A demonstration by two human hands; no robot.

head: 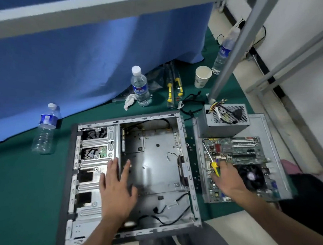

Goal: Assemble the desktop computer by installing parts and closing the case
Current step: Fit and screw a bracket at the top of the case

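Here, the computer case (129,173) lies open on its side on the green desk (23,187), near the front edge. Its inside is mostly bare grey metal, with a few thin black wires (162,209) along the part closest to the person. The left hand (116,187) lies flat inside the case with its fingers straight and spread, resting on the metal drive cage (96,145) and the case floor. It holds nothing.

Just beside the case, toward the right edge of the desk, a flat grey side panel (267,127) lies on the desk. The green motherboard (239,166) lies on top of this panel, with a round black fan (252,176) on it. The grey power supply (223,120) sits on the far end of the same panel, with coloured wires coming out of it.

The right hand (227,179) is on the motherboard. Its fingers are curled around the yellow handle of a screwdriver (211,161), and the metal tip points away toward the far edge of the desk.

Farther back on the desk stand a water bottle (140,85) with a white cap, a paper cup (202,76) and another bottle (223,54) near the far right corner. An empty bottle (44,129) stands near the left edge. Two more yellow tools (173,89) and a crumpled tissue (129,101) lie near the middle bottle. A blue cloth (68,61) hangs behind the desk
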